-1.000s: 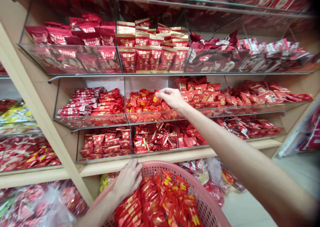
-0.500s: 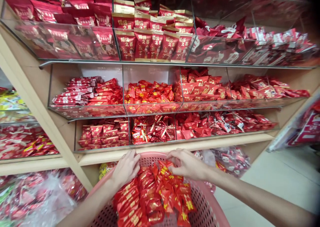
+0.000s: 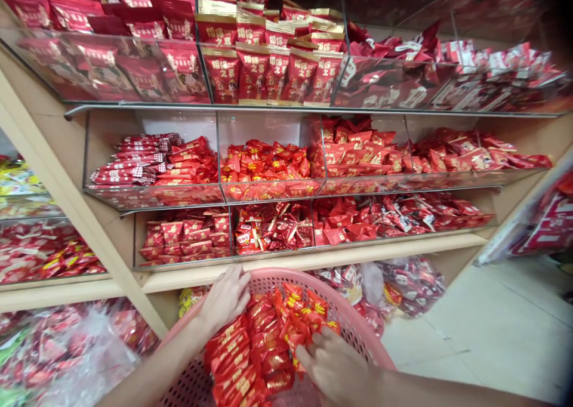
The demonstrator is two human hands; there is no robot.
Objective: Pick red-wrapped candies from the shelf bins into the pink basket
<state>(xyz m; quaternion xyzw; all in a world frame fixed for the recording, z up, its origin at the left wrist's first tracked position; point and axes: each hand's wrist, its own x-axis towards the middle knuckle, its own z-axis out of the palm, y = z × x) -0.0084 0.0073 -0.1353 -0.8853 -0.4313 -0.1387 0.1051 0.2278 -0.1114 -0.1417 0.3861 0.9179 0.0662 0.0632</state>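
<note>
A pink perforated plastic basket (image 3: 358, 317) holds red-wrapped candies (image 3: 237, 359), lined up in rows on its left side and looser toward the right. My left hand (image 3: 227, 296) rests at the far left inside the basket, over the ends of the candy rows. Its fingers are slightly bent and apart, with nothing visibly gripped. Down in the right part of the basket, my right hand (image 3: 333, 362) has its fingers curled around red candies with yellow print (image 3: 293, 329). Its fingertips are partly hidden among the wrappers.
Beyond the basket, shelves with clear-fronted bins (image 3: 268, 189) hold red candy packets. A wooden ledge (image 3: 179, 278) runs just behind the rim. Plastic bags of candy stand at lower left (image 3: 80, 347) and under the shelf (image 3: 409, 284). Pale floor (image 3: 474, 329) lies to the right.
My right hand has moved down and toward me, from the basket's far end onto the right-hand candies. The left hand has stayed nearly in place. The view has shifted slightly.
</note>
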